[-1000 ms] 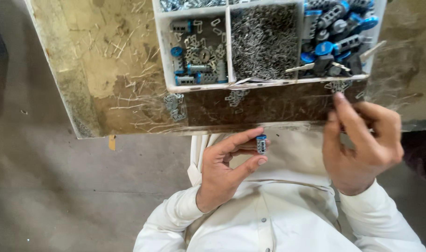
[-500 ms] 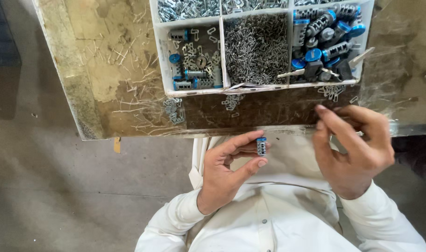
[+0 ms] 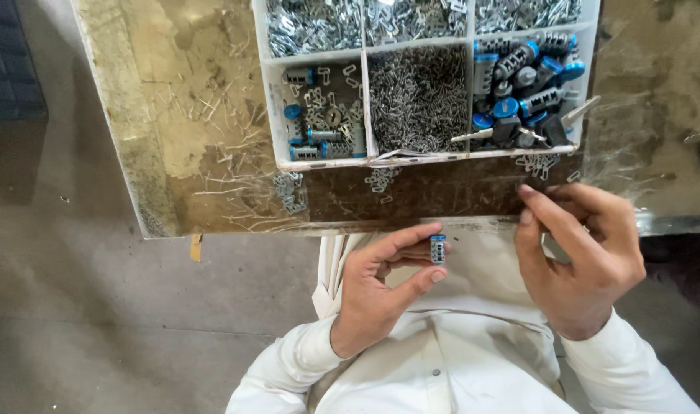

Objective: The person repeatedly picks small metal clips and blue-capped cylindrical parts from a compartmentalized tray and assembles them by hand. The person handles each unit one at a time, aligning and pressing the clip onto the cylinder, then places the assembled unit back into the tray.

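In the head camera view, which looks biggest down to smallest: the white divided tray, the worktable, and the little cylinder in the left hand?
1. Worktable
2. White divided tray, partly cut off at the top
3. Small grey cylinder with a blue cap, pinched in the left hand; smallest despite being nearer the camera.

One head-worn view is given, looking straight down from close above the hands; the desk edge and tray are framed ahead.

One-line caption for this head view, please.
Left hand pinches a small blue-capped cylinder; right hand fingers something tiny below a divided parts tray.
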